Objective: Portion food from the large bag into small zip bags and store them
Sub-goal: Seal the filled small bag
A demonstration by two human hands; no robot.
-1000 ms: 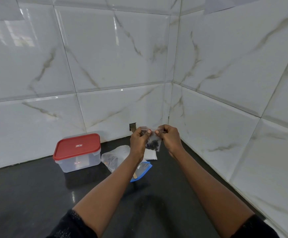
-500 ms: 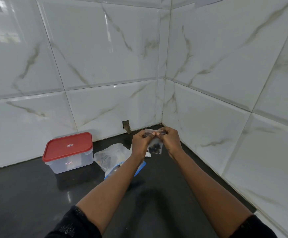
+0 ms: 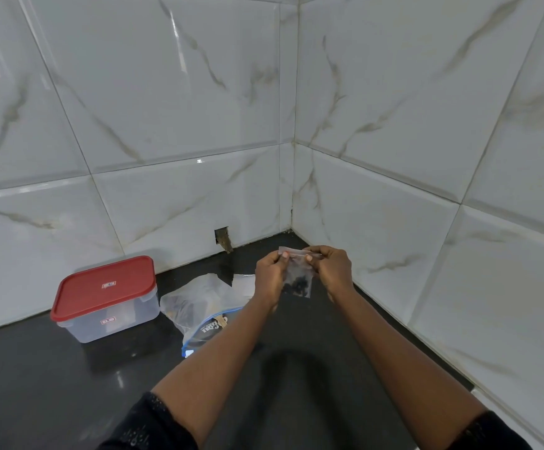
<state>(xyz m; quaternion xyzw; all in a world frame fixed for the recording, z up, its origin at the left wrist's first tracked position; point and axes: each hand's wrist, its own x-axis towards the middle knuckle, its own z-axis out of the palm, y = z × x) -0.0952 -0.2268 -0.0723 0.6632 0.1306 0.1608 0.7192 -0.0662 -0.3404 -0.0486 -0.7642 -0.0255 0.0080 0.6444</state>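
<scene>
Over the last second little has changed in my grip. My left hand (image 3: 269,277) and right hand (image 3: 334,271) were already pinching the top strip of the small zip bag (image 3: 298,280), and they still pinch it, thumbs in front, close together with only a short stretch of strip between them. The bag hangs above the black counter (image 3: 296,368), with the dark food (image 3: 296,285) settled at its bottom. My head has turned, so the scene sits differently in view, but the bag has barely moved. I judge I am pressing the zip closed; whether it is fully sealed I cannot tell. The large bag (image 3: 196,303) lies at eight o'clock from my hands. The box (image 3: 114,319) sits at nine o'clock, and its red lid (image 3: 105,287) is still on, so storing comes next.
</scene>
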